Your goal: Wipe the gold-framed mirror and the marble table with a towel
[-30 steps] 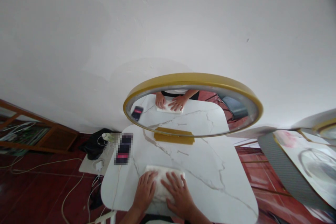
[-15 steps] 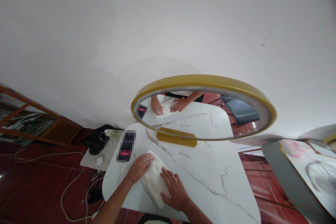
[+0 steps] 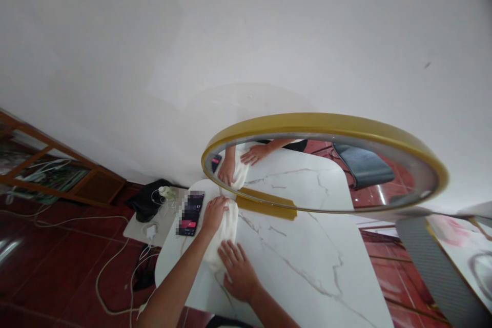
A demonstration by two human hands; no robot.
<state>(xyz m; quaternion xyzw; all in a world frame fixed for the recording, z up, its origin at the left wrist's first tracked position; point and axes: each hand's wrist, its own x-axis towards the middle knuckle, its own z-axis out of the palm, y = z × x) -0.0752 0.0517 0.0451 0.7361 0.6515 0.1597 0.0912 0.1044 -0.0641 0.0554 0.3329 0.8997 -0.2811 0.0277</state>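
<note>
A folded white cloth [image 3: 227, 228] lies on the white marbled table [image 3: 292, 241]. My left hand [image 3: 215, 214] rests on the cloth's far left part, its fingers stretched over the fabric and not wrapped round it. Nearer to me, my right hand [image 3: 239, 272] lies flat with its fingers spread on the cloth's lower right edge. Left of my left hand is a phone [image 3: 194, 211] with a partly pixelated lit screen. The round gold-framed mirror [image 3: 319, 122] reflects both hands on the cloth.
The mirror stands on a gold base [image 3: 267, 204] near the wall. Left of the table, a white charger [image 3: 151, 230], cables and a black bag [image 3: 148, 200] sit on a lower pale surface. A wooden shelf [image 3: 92, 184] is at far left; another table [image 3: 461, 246] stands at right.
My left hand has slid forward, away from me, along with the cloth's far end. The right hand has shifted slightly forward and left. The view has turned a little.
</note>
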